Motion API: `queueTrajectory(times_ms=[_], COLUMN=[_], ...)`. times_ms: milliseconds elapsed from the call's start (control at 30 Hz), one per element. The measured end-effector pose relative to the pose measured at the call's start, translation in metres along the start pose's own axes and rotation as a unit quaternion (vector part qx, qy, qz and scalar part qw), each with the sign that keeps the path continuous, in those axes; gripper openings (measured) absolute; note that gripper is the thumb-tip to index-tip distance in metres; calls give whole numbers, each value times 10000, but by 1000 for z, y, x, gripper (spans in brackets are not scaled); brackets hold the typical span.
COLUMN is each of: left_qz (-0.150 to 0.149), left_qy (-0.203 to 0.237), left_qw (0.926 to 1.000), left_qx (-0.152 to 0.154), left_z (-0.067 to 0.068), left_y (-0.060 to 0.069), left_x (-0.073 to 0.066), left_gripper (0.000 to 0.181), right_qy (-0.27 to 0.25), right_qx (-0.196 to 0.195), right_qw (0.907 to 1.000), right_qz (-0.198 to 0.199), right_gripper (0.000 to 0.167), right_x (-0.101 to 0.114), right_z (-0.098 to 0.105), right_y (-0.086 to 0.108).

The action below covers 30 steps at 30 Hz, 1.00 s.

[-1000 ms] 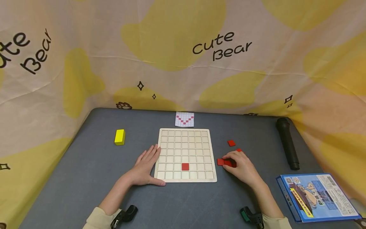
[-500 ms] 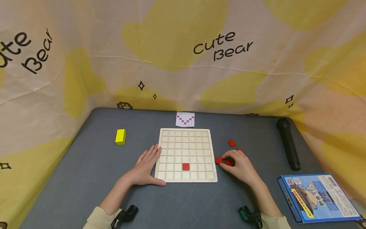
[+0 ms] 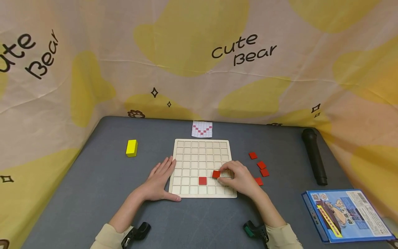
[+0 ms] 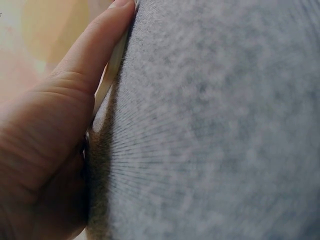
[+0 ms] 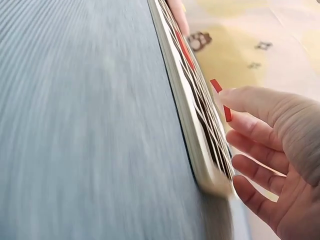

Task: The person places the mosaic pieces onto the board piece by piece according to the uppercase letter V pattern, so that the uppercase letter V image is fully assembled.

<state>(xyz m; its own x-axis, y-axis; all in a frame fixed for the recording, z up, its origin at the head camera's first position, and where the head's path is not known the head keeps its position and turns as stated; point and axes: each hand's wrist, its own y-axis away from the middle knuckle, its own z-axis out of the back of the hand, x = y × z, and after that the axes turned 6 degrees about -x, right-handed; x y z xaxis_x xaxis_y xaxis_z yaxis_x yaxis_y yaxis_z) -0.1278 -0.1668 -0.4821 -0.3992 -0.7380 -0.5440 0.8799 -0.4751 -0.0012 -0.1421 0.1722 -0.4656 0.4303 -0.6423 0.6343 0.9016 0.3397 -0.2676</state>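
A cream grid board (image 3: 187,190) lies on the grey table, with one red square tile (image 3: 202,181) set in a cell of its second row from the front. My right hand (image 3: 240,178) pinches another red tile (image 3: 216,174) between thumb and forefinger, above the board and to the right of the set tile. In the right wrist view this pinched tile (image 5: 228,113) is tilted and apart from the board. The left hand (image 3: 160,181) rests flat at the board's left edge, fingers straight, thumb at the near left corner; the left wrist view shows the thumb (image 4: 95,50) against that edge.
Several loose red tiles (image 3: 261,165) lie right of the board. A small card (image 3: 202,129) with a V of red squares is behind it. A yellow block (image 3: 132,148) stands left; a black microphone (image 3: 314,157) and a blue box (image 3: 348,216) are at the right.
My right hand has picked up a red tile from the loose ones and carried it left over the board. The left hand has stayed in place.
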Motion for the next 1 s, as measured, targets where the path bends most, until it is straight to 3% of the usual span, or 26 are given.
queueTrajectory(times_ms=[267,733,1000], left_qz=[0,72,26], left_qy=[-37,-5,-19], left_qw=[10000,10000,10000], left_qx=[2,38,26], left_z=[0,1,0], left_y=[0,-1,-2], left_x=[0,-2,-1], left_gripper=[130,129,129], right_qy=[-149,103,-38], right_qx=[247,364,361], right_qw=[9991,9993,9992], right_qz=[310,79,172], right_gripper=[22,22,21], right_x=[18,36,35], right_z=[-23,-45,-50], right_y=[-20,-36,-37])
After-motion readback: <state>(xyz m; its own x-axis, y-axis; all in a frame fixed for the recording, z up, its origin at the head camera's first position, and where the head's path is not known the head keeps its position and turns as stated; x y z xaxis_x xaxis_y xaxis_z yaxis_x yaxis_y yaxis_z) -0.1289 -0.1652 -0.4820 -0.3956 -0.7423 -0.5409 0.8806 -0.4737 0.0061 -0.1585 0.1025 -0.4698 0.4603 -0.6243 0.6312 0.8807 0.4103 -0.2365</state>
